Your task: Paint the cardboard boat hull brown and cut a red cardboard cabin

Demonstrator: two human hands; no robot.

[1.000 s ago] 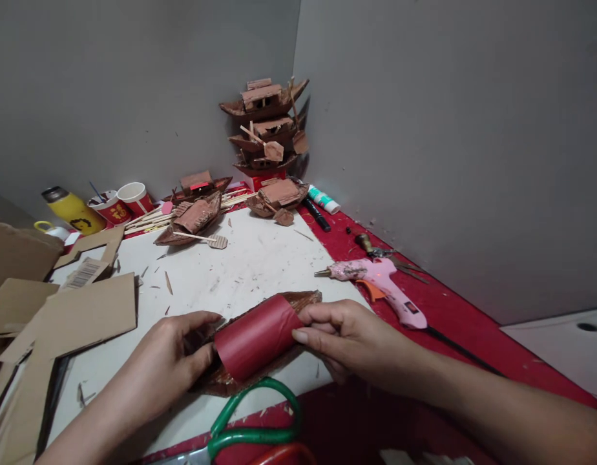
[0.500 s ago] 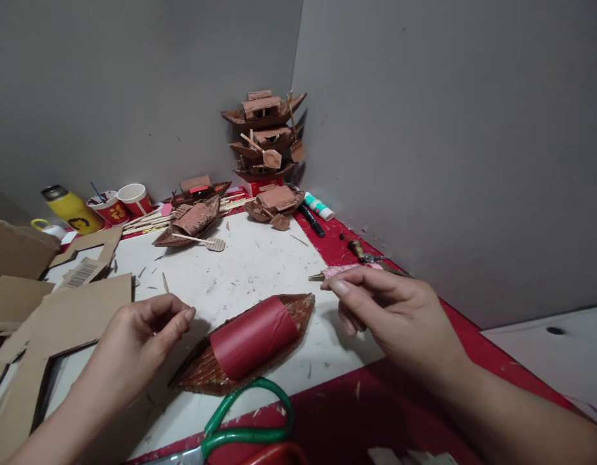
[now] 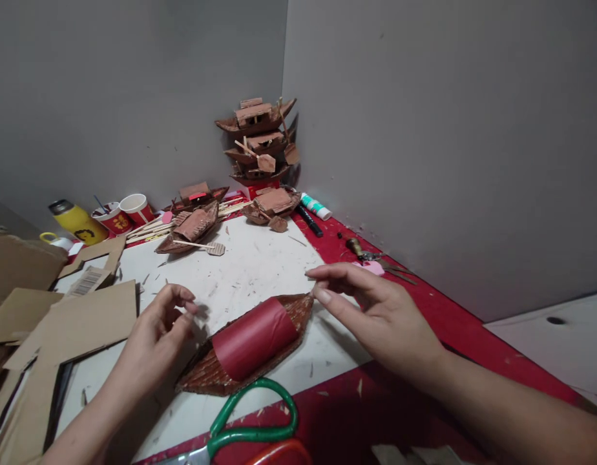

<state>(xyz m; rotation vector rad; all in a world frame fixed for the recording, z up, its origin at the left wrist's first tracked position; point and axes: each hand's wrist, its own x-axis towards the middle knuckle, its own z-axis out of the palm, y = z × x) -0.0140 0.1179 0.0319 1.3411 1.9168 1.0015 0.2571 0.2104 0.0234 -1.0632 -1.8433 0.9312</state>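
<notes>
1. Left hand (image 3: 157, 332): loosely curled, fingertips parted, nothing visible held.
2. Right hand (image 3: 380, 316): thumb and forefinger apart, empty, near the brown boat (image 3: 201, 371).
3. Between them, the boat lies on a white surface (image 3: 264, 255), curved red sheet (image 3: 254, 339) atop.
4. Green-handled scissors (image 3: 254, 436) lie just nearer.

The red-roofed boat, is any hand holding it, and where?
Nothing is held: the left hand and right hand are loosely open near the red-roofed boat.
</notes>
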